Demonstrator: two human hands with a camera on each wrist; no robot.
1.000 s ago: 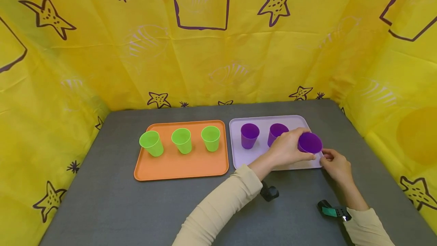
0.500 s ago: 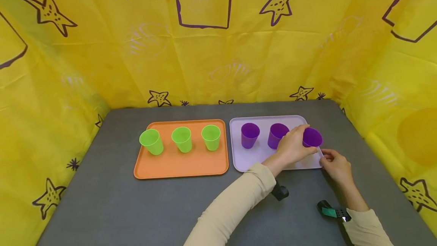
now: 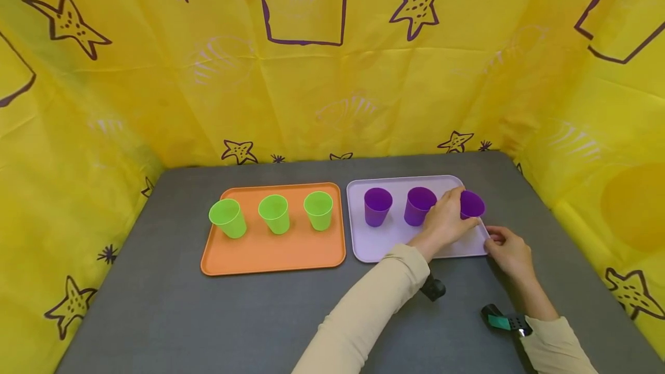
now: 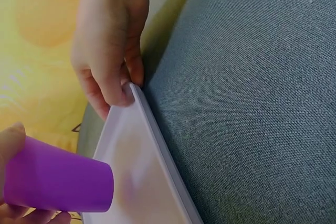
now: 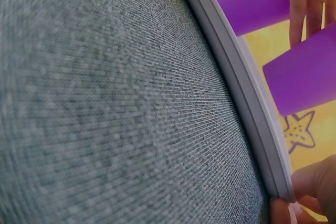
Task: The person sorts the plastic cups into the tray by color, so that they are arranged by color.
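Note:
My left hand (image 3: 445,218) grips a purple cup (image 3: 472,204) by its side, over the right end of the lavender tray (image 3: 379,247). In the left wrist view the same purple cup (image 4: 63,179) has its base close to the tray surface; whether it touches is hard to tell. With thumb and fingers, my right hand (image 3: 511,254) pinches the tray's near right corner, as the right wrist view also shows. Two more purple cups stand upright on this tray, one at the left (image 3: 377,208) and one in the middle (image 3: 418,206), partly behind my left hand.
To the left lies an orange tray (image 3: 275,255) bearing three green cups: left (image 3: 228,218), middle (image 3: 274,214) and right (image 3: 318,210). Both trays rest on a dark grey table (image 3: 249,316). A yellow patterned cloth (image 3: 296,97) encloses the back and sides.
My left hand has moved the held purple cup a little farther back and lower over the lavender tray. The right hand keeps its hold on the tray corner.

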